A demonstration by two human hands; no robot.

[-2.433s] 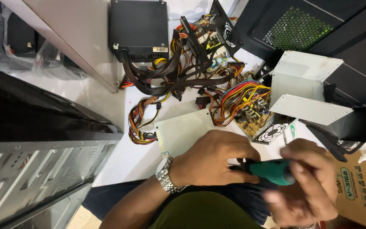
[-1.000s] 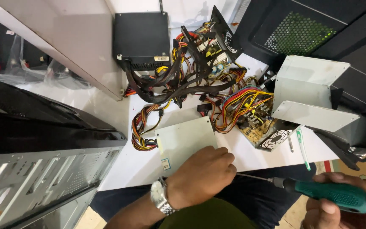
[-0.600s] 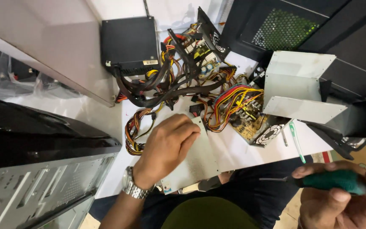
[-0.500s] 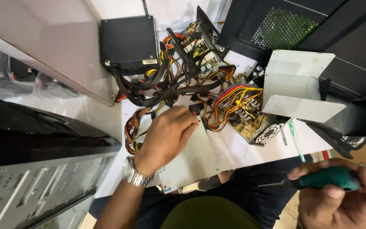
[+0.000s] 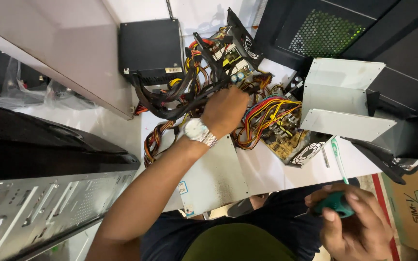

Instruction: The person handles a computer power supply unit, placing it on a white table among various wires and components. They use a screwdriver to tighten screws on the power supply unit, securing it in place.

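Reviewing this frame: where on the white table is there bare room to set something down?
A bare white strip of the table lies between the grey metal cover plate and the opened circuit board. Another lies left of the cable bundle, beside the grey case panel. Around the left hand it is crowded.

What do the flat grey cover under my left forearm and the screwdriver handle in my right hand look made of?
Grey cover: likely sheet metal, matte pale grey, thin, flat, with crisp straight edges. Screwdriver handle in the right hand: probably plastic or rubber, smooth teal; the look leaves it open.
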